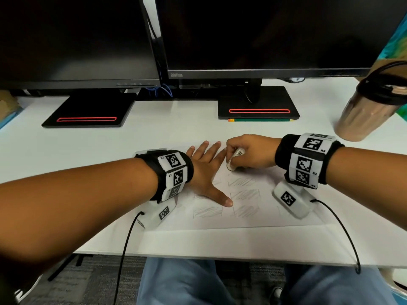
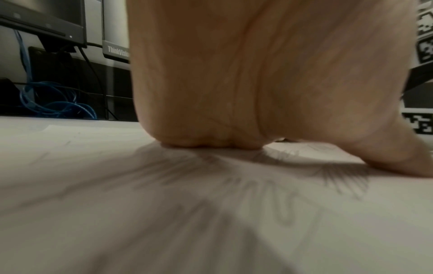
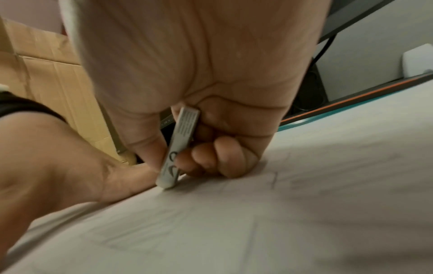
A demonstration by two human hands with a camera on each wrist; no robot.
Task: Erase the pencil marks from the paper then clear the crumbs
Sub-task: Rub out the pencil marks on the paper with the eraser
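A white sheet of paper [image 1: 253,221] lies on the desk with several boxes of grey pencil hatching [image 1: 208,211]. My left hand [image 1: 206,170] lies flat on the paper with its fingers spread, holding the sheet down; its palm [image 2: 234,92] fills the left wrist view. My right hand [image 1: 248,153] grips a white eraser [image 1: 234,158] in a printed sleeve, whose tip touches the paper near the top row of boxes. In the right wrist view the eraser [image 3: 178,148] is pinched between thumb and curled fingers, with its end on the paper [image 3: 257,231].
Two dark monitors on black stands [image 1: 257,104] line the back of the white desk [image 1: 66,150]. A green pencil [image 1: 262,120] lies by the right stand. A brown tumbler [image 1: 365,113] stands at the right. Wrist camera cables [image 1: 125,254] hang over the front edge.
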